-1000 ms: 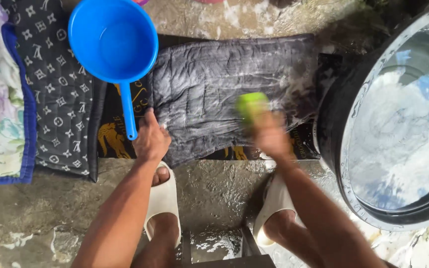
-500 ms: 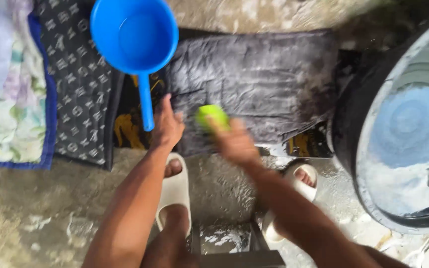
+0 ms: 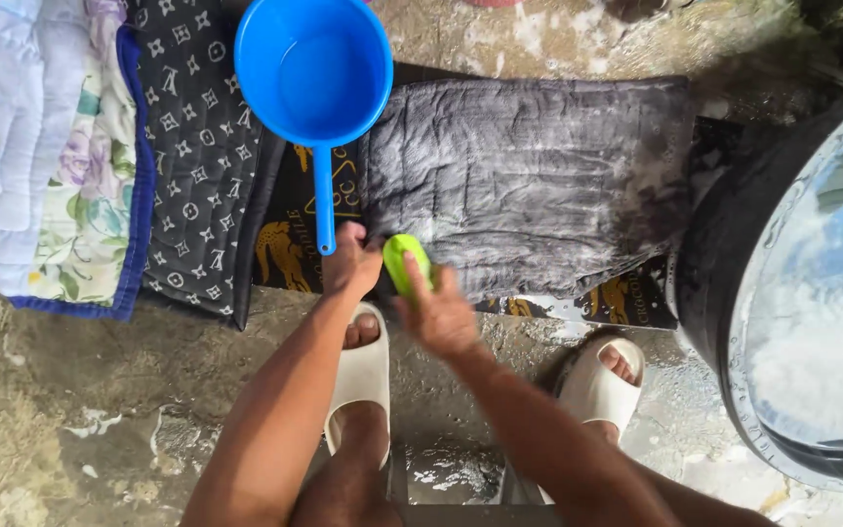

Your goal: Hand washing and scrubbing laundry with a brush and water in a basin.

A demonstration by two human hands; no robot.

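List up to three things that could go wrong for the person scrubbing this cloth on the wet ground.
1. The concrete floor looks wet and soapy, so the open slides may slip.
2. The right hand scrubs with the green brush close to the left hand, and could scrape its fingers.
3. The blue dipper rests on the dark patterned cloth near the left hand; a knock might spill it.

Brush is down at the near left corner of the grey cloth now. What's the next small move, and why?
Probably a stroke to the right along the near edge. The right hand holds the green brush at the near left corner of the soapy grey cloth, and the left hand pins that corner, so the cloth should stay flat.
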